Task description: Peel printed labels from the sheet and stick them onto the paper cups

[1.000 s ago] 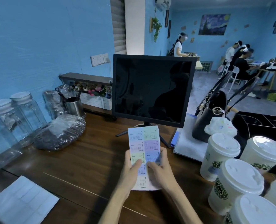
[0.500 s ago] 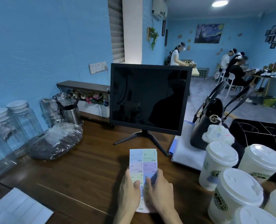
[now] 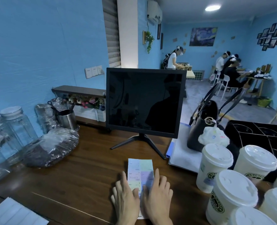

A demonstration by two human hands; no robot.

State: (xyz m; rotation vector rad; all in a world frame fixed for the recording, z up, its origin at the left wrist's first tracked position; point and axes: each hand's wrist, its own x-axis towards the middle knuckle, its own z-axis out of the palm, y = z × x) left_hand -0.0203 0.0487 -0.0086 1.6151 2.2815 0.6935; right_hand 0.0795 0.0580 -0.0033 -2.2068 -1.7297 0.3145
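The label sheet (image 3: pixel 140 169), with pastel blue, green, purple and yellow labels, lies flat on the wooden counter in front of the monitor. My left hand (image 3: pixel 125 198) rests on its left edge, fingers spread flat and thumb pressing the sheet. My right hand (image 3: pixel 158 197) covers the sheet's lower right, and thumb and forefinger pinch a lifted bluish label (image 3: pixel 148 181), which is blurred. Several white lidded paper cups (image 3: pixel 215 166) with green logos stand at the right; the nearest cup (image 3: pixel 232 198) is just right of my right hand.
A black monitor (image 3: pixel 144 101) on a stand rises behind the sheet. A black handbag (image 3: pixel 202 127) sits on a white board, beside a black cup tray (image 3: pixel 256 132). Glass jars (image 3: pixel 12 127) and a plastic-wrapped bundle (image 3: pixel 51 146) stand left. White sheets (image 3: pixel 12 213) lie at bottom left.
The sheet has come down from upright in both hands to flat on the counter. My left hand has gone from holding it to pressing it; my right hand has lifted a bluish label.
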